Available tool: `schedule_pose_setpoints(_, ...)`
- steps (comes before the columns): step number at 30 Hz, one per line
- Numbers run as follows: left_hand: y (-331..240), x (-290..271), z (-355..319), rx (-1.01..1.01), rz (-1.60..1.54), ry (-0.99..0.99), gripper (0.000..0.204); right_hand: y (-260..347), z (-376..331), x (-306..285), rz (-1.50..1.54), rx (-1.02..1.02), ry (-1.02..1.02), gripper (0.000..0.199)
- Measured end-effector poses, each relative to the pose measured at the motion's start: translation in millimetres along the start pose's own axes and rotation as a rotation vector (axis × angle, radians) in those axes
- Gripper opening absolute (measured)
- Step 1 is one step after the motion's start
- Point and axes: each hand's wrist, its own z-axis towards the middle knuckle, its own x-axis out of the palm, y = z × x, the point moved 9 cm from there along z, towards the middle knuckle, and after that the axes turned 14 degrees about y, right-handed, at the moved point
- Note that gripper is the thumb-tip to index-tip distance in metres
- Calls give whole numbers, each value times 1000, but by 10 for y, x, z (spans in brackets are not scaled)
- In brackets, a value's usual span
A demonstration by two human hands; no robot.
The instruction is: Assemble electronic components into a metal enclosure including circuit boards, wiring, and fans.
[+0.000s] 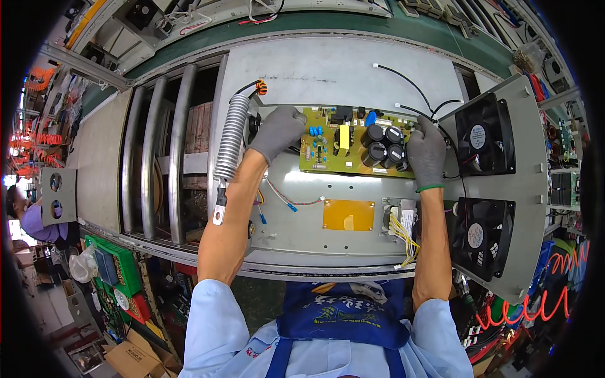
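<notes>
So both hands are on the circuit board here: a green-yellow populated circuit board [329, 161] sits just above and right of the frame's middle, over the upper half of a grey metal chassis [287, 223]. The left hand [277, 133], in a grey glove, has its fingers curled in and is pinching the board's left end. The right hand [426, 154], same kind of glove but with a green cuff, has its fingers bent around the right end; it's pinching too, though I can't really see the tips tucked at the edge. Can't tell if the board touches the chassis floor or not. On it there's a cluster of fat black capacitors [374, 133] toward the right and a yellow-wrapped transformer [344, 142] near the middle. Below the board lies an amber rectangular sheet [348, 211], with yellow wires [405, 236] to its right. Two black fans [477, 137] are stacked on the panel at right, and a ribbed silver tube [232, 129] slants by the left forearm.
</notes>
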Motion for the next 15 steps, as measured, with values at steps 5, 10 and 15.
schedule_pose_setpoints(5,-26,60,52,-9,233,42,37,206,-51,-11,-114,17,65,41)
schedule_pose_setpoints(10,-48,12,-20,-8,141,-17,36,232,-98,3,-94,-77,15,31)
schedule_pose_setpoints(15,-7,-31,17,41,61,-62,34,210,-94,9,-61,-89,-9,32)
